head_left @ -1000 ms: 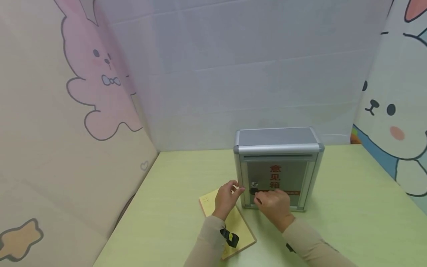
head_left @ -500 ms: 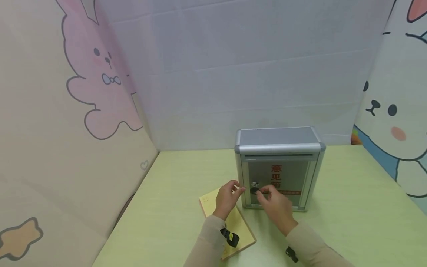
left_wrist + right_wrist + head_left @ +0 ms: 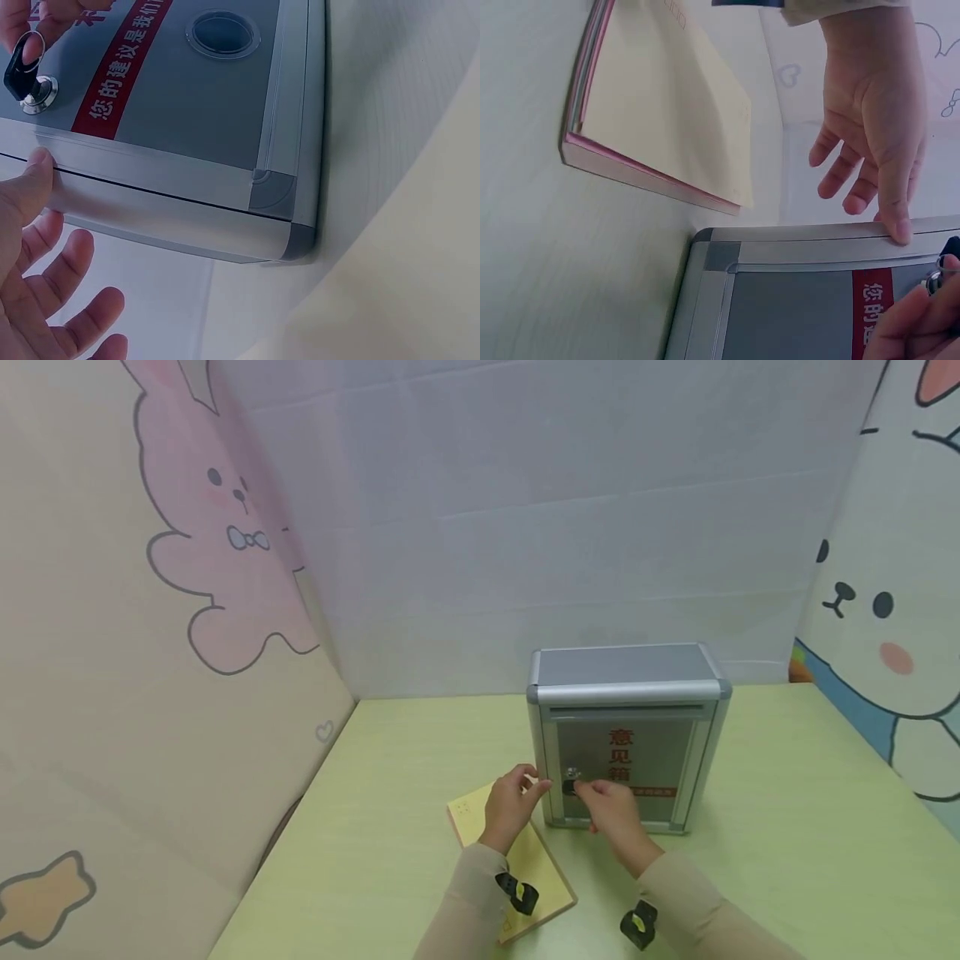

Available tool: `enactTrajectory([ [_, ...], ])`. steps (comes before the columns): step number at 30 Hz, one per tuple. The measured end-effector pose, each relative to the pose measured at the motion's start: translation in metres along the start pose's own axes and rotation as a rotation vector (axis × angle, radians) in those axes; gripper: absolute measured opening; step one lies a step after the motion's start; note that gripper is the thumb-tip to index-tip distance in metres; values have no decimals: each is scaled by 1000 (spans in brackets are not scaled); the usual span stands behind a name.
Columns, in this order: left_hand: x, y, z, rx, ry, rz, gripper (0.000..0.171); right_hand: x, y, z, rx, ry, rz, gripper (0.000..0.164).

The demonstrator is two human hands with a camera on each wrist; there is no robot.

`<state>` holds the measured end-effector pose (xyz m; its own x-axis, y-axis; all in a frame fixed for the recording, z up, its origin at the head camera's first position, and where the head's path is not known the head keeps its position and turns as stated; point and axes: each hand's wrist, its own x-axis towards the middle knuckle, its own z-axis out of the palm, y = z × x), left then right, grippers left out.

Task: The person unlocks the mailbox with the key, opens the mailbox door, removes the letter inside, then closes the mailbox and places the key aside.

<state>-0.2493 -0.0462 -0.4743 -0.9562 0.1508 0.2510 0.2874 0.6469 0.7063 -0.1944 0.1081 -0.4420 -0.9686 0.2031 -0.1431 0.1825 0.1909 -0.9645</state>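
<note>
A grey metal suggestion box point(image 3: 628, 668) with red characters on its front stands upright on the table. A black-headed key point(image 3: 20, 73) on a metal ring point(image 3: 27, 46) sits in the round lock point(image 3: 40, 95) near the front panel's left edge. My right hand point(image 3: 617, 812) pinches the key's head between thumb and finger, partly hidden in the right wrist view. At the box's left edge, my left hand point(image 3: 510, 810) presses the metal frame point(image 3: 150, 161) with its thumb. Its other fingers are loosely bent beside the box's side, as the right wrist view also shows.
A thick, flat yellow book-like item point(image 3: 542, 877) lies on the pale green table point(image 3: 390, 827), under the left forearm. Low on the box's front is a round recess point(image 3: 223, 34). Cloth walls with cartoon animals point(image 3: 217, 543) close in the back and sides.
My right hand has turned at the wrist: its fingers loosened half a second ago, and now pinch the key again. The left hand and box stay in place.
</note>
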Motion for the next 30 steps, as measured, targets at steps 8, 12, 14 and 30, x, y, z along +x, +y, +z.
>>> enactTrajectory([
  [8, 0, -1, 0, -4, -4, -6, 25, -1, -1, -3, -45, 0, -14, 30],
  [12, -1, -1, 0, -14, -3, -6, 25, -2, -1, -2, -46, 6, -20, 30],
  [14, -1, -2, 1, -17, -5, -6, 25, -3, -1, -1, -42, 14, -19, 30],
  [30, -3, 1, -1, -30, -13, -24, 25, -10, 16, -8, -22, -39, -23, 27],
])
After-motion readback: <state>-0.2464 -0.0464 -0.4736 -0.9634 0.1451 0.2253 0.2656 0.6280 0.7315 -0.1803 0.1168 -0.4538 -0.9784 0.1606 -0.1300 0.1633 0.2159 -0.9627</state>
